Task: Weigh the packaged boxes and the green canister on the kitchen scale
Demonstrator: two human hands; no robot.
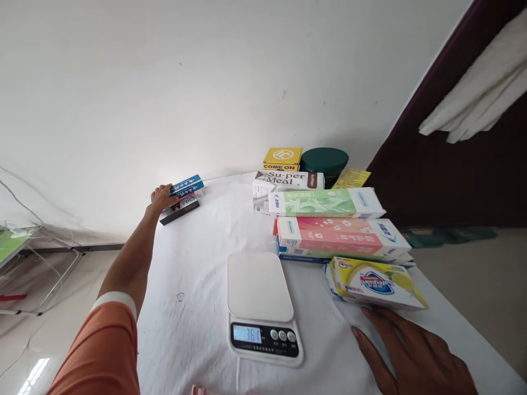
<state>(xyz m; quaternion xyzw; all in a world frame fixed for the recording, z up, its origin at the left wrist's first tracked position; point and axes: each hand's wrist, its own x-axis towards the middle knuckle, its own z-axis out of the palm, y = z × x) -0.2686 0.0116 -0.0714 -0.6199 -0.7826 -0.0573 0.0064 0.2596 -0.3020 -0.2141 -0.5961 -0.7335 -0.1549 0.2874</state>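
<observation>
At the far left of the table, my left hand (162,198) has its fingers wrapped round the end of a long blue box (187,185) with white lettering. A black box (181,209) lies against its near side. My right hand (415,351) is at the lower right, fingers apart and holding nothing, close to the near side of a yellow and white Safeguard soap box (376,282). Between the two hands lies a white kitchen scale (260,288) with a bare plate. Its lit display (247,334) appears to read 361.
Behind the soap stand a pink box (337,236), a green box (325,202), a Su-per Meal carton (288,180), a yellow box (282,158) and a dark green round-lidded container (324,160). A wall (230,88) borders the white-covered table (193,274). A pink object (198,390) shows at the near edge.
</observation>
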